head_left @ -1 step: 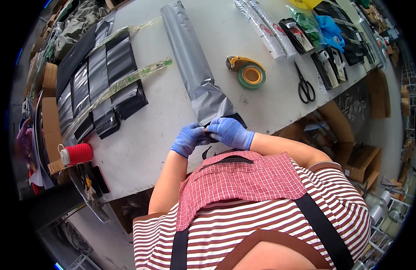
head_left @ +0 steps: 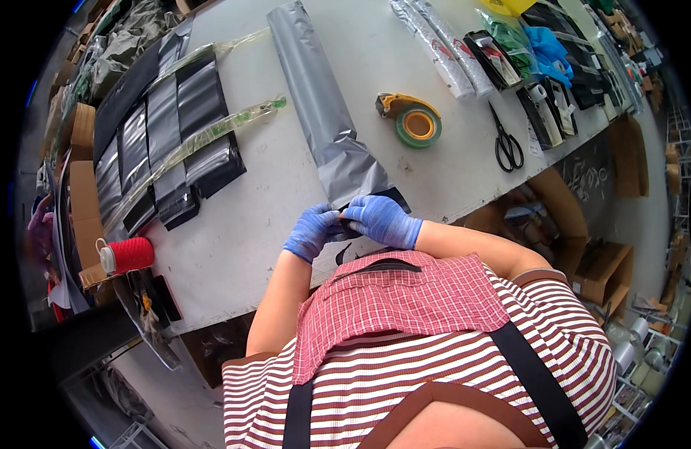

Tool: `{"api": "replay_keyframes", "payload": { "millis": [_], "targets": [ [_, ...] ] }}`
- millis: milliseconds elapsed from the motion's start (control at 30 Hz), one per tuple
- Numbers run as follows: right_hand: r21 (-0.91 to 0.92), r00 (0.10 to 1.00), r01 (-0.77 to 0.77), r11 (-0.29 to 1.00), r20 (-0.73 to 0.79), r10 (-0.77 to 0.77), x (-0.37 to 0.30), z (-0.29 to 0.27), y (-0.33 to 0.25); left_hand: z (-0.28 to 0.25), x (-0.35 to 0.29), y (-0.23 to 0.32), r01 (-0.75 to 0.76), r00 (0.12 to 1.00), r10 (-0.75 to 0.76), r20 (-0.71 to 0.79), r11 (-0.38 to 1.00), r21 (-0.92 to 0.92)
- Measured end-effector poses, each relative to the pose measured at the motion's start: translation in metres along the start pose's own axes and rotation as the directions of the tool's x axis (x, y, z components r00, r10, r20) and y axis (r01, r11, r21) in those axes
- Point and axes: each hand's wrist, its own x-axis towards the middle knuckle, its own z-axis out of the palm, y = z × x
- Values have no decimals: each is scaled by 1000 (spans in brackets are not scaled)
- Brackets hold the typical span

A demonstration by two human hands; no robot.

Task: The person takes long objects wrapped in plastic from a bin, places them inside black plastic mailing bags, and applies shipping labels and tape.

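A long grey plastic mailing bag (head_left: 312, 90) lies lengthwise on the table, creased toward its near end, where black plastic shows. Both my hands, in blue gloves, are closed together at that near end, by the table's front edge. My left hand (head_left: 312, 232) pinches the bag's end with its fingertips. Close against it, my right hand (head_left: 383, 220) grips the same end from the right. The fingertips partly hide the plastic between them. Right of the bag lie a yellow tape dispenser with green tape (head_left: 418, 126) and black-handled scissors (head_left: 508, 150).
At left lie several black wrapped packages (head_left: 162, 112) bound with clear tape, with a red spool of cord (head_left: 128, 256) at the table's left edge. Two silver wrapped rolls (head_left: 442, 49), small black boxes (head_left: 543, 116) and a blue plastic bag (head_left: 549, 56) occupy the far right.
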Motion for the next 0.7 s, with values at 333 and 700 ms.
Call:
{"api": "replay_keyframes", "payload": {
  "millis": [333, 700],
  "targets": [
    [-188, 992, 125, 974, 4, -126, 0, 9, -1, 2, -5, -1, -7, 1000, 7, -4, 998, -60],
    [-69, 948, -295, 953, 107, 301, -132, -48, 32, -17, -4, -7, -12, 1000, 11, 6, 992, 126]
  ]
}}
